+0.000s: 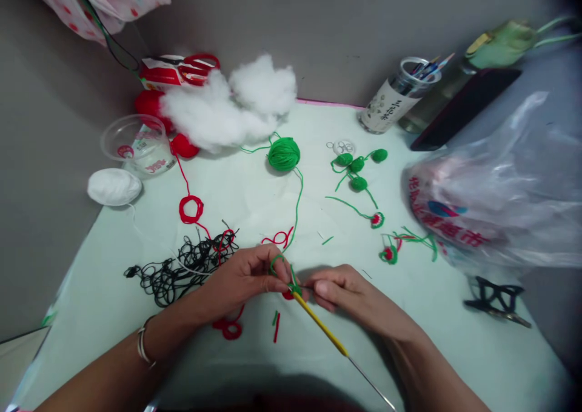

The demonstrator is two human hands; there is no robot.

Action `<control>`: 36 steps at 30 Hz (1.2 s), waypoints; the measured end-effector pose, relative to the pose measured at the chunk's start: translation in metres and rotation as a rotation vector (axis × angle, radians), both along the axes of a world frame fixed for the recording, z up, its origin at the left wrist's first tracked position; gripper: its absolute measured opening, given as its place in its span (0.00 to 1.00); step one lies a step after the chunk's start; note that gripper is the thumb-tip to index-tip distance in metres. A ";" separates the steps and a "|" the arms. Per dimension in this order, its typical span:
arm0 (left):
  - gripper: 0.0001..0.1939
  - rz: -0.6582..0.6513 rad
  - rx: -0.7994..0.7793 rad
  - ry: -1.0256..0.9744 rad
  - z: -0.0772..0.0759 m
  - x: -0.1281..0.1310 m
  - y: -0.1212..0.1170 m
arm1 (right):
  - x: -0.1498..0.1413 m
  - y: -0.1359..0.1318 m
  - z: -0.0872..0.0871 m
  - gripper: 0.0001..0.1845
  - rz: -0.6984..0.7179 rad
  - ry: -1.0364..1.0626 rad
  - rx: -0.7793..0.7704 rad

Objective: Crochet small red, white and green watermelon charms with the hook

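Observation:
My left hand (pixel 248 277) pinches a small red and green crochet piece (pixel 291 289), with green yarn looped over its fingers. That yarn (pixel 297 203) runs back to a green yarn ball (pixel 284 154) further up the table. My right hand (pixel 348 291) is closed on a yellow-handled crochet hook (pixel 321 324), its tip in the piece and its metal end pointing toward me. The two hands meet low in the middle of the pale green table (pixel 254 206).
Tangled black yarn (pixel 182 263) and red yarn loops (pixel 191 209) lie left. White stuffing (pixel 227 106), a plastic cup (pixel 136 142) and a white ball (pixel 113 186) sit at the back left. Small green crocheted pieces (pixel 357 169), a pen jar (pixel 395 97), a plastic bag (pixel 495 188) and a black clip (pixel 495 297) are right.

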State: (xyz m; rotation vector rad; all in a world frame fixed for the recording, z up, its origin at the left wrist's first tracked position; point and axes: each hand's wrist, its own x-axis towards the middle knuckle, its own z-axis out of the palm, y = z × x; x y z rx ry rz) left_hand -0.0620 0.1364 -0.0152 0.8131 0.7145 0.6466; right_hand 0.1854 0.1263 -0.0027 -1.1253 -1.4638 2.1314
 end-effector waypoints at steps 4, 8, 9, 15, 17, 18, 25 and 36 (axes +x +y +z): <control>0.07 -0.006 0.007 0.015 0.002 0.000 0.001 | -0.001 -0.001 -0.004 0.27 -0.004 0.032 -0.008; 0.07 0.003 0.011 0.028 0.005 -0.001 0.000 | -0.002 -0.002 -0.007 0.27 -0.014 0.048 -0.015; 0.07 0.004 0.011 0.029 0.005 -0.002 0.000 | -0.003 -0.002 -0.008 0.27 -0.018 0.052 -0.018; 0.08 0.015 0.033 0.044 0.001 -0.003 0.000 | -0.007 -0.006 -0.010 0.29 -0.067 0.064 -0.040; 0.08 0.032 0.019 0.053 0.001 -0.002 0.000 | -0.009 -0.006 -0.011 0.30 -0.084 0.072 -0.057; 0.08 0.036 0.009 0.051 0.001 -0.002 0.001 | -0.010 -0.005 -0.011 0.30 -0.093 0.074 -0.067; 0.10 0.071 -0.086 -0.052 0.001 0.000 -0.001 | -0.004 0.001 -0.013 0.33 -0.317 0.034 0.124; 0.20 0.250 -0.405 -0.093 -0.014 0.001 -0.003 | 0.045 0.006 -0.040 0.19 -1.087 -0.732 1.330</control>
